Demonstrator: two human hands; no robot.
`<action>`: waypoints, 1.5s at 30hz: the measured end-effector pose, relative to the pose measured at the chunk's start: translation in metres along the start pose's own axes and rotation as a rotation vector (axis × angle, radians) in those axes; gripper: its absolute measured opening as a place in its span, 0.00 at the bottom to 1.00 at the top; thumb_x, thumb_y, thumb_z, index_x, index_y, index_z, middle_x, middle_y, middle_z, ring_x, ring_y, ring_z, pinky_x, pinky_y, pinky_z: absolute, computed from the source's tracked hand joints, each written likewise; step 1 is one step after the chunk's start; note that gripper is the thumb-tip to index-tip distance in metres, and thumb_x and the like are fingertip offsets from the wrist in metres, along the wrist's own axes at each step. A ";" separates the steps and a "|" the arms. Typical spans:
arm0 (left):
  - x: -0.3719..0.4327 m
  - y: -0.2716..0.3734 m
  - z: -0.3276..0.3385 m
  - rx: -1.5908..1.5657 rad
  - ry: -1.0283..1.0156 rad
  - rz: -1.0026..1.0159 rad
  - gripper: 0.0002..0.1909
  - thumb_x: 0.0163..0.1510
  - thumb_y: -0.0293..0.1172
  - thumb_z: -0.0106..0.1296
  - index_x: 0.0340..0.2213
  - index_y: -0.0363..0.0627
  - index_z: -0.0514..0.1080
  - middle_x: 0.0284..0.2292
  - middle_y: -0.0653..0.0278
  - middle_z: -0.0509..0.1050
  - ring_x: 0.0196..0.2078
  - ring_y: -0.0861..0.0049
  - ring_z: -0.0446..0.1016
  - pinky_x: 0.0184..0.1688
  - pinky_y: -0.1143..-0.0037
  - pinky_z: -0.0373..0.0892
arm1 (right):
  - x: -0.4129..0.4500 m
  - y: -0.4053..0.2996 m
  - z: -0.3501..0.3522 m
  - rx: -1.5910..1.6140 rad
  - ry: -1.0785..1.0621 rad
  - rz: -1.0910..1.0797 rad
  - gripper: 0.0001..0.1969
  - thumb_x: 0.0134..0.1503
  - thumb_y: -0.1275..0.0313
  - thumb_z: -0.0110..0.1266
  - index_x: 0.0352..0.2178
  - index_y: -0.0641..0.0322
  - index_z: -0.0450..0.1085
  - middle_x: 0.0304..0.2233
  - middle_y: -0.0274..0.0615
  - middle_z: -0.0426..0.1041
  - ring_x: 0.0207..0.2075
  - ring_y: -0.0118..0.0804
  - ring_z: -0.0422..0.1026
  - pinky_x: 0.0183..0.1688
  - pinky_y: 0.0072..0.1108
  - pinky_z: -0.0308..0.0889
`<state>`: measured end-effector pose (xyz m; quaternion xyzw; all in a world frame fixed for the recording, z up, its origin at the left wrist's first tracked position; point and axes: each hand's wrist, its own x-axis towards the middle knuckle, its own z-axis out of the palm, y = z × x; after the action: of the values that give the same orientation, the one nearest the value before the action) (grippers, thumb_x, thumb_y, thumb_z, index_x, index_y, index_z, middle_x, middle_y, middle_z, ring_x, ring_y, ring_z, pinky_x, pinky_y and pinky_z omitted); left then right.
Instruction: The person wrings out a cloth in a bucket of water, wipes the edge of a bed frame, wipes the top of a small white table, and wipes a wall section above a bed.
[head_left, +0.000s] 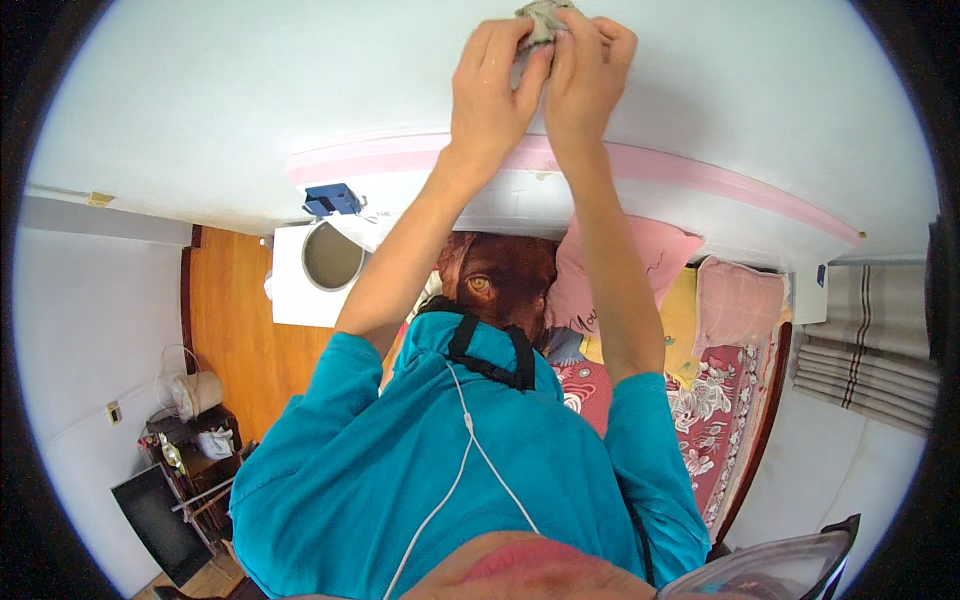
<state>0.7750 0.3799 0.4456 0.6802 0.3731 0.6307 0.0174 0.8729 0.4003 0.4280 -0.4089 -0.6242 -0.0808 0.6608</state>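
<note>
My left hand (491, 82) and my right hand (589, 79) are raised side by side in front of a pale wall (262, 82). Between their fingers is a bunched, greyish-beige cloth (541, 21), gripped from both sides. Part of the cloth is hidden behind the fingers, and its upper end meets the picture's top edge. Whether the cloth touches the wall cannot be told. Below the hands runs a pink-and-white band (675, 165) along the wall.
Under my arms are a pink pillow (622, 270), a lighter pink cushion (739, 300) and a red patterned bed cover (705, 420). At left stand a white bedside unit (292, 300) and a black-screened panel (161, 521). A blue holder (332, 199) is at the wall. White earphone cords (466, 420) hang over my shirt.
</note>
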 end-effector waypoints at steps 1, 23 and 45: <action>0.002 -0.007 0.000 -0.006 0.005 0.001 0.12 0.50 0.23 0.57 0.37 0.35 0.71 0.35 0.53 0.74 0.37 0.63 0.75 0.39 0.70 0.71 | 0.006 0.001 0.007 -0.016 0.006 -0.025 0.10 0.54 0.79 0.52 0.39 0.59 0.73 0.40 0.44 0.63 0.39 0.41 0.67 0.40 0.26 0.65; -0.045 -0.066 0.003 0.373 -0.106 0.383 0.12 0.40 0.23 0.59 0.30 0.43 0.71 0.32 0.63 0.72 0.34 0.67 0.71 0.33 0.72 0.67 | -0.063 0.038 -0.003 -0.061 -0.204 -0.101 0.12 0.49 0.84 0.54 0.37 0.62 0.74 0.35 0.42 0.71 0.37 0.40 0.71 0.38 0.25 0.68; -0.044 -0.046 0.024 0.400 -0.364 0.442 0.06 0.39 0.26 0.53 0.24 0.43 0.68 0.26 0.65 0.66 0.30 0.70 0.66 0.32 0.73 0.65 | -0.064 0.048 -0.043 -0.076 -0.217 0.236 0.14 0.47 0.88 0.54 0.32 0.59 0.76 0.37 0.44 0.70 0.38 0.41 0.71 0.38 0.24 0.68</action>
<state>0.7771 0.4006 0.3802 0.8359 0.3237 0.4019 -0.1872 0.9221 0.3787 0.3548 -0.5103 -0.6362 0.0185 0.5784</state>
